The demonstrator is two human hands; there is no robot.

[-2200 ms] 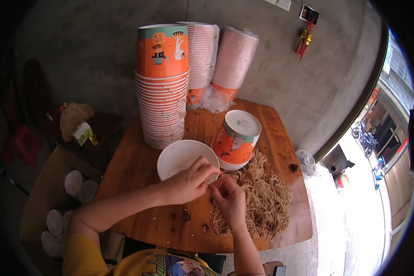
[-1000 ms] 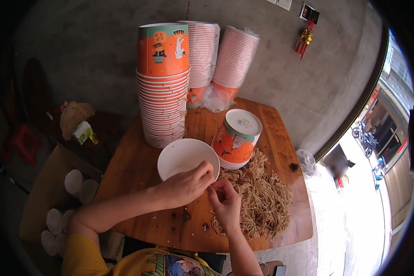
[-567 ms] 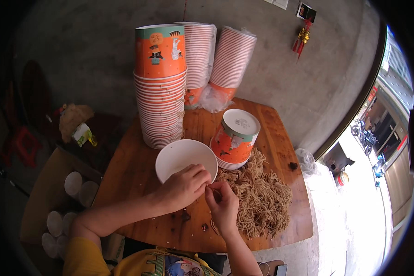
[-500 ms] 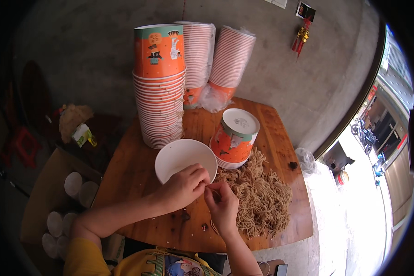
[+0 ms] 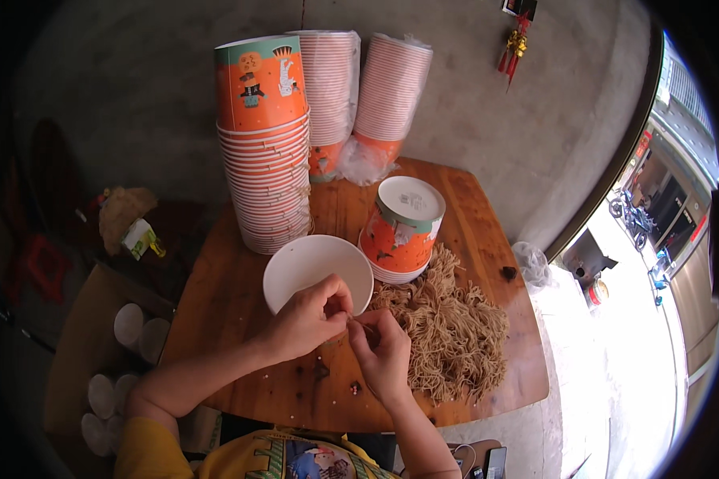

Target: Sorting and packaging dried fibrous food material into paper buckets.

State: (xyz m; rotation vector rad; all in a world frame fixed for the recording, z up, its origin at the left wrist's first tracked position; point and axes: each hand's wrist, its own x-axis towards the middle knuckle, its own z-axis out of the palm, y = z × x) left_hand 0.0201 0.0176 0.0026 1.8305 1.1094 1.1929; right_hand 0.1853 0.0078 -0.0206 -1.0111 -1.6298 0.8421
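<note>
Both my hands meet at the near rim of a paper bucket (image 5: 299, 267), whose white inside faces me. Between the fingertips of my left hand (image 5: 311, 318) and my right hand (image 5: 383, 351) is a thin piece of brown cord, mostly hidden by the fingers. Each hand is closed in a pinch, with the tips almost touching. Beside my right hand lies a tangled heap of tan cords (image 5: 455, 343). Just behind the heap, a few orange-and-green paper buckets (image 5: 399, 243) stand nested upside down.
A tall stack of upside-down buckets (image 5: 264, 160) rises at the table's back left, cord bits along its side. Two plastic-wrapped stacks (image 5: 391, 88) stand behind it. Below the left edge of the wooden table (image 5: 240, 351), a cardboard box (image 5: 76, 339) holds white cups (image 5: 128, 325).
My hands stay together at the bucket's rim. The left fingers have lifted and opened out slightly from the right ones. The whole view has shifted a little.
</note>
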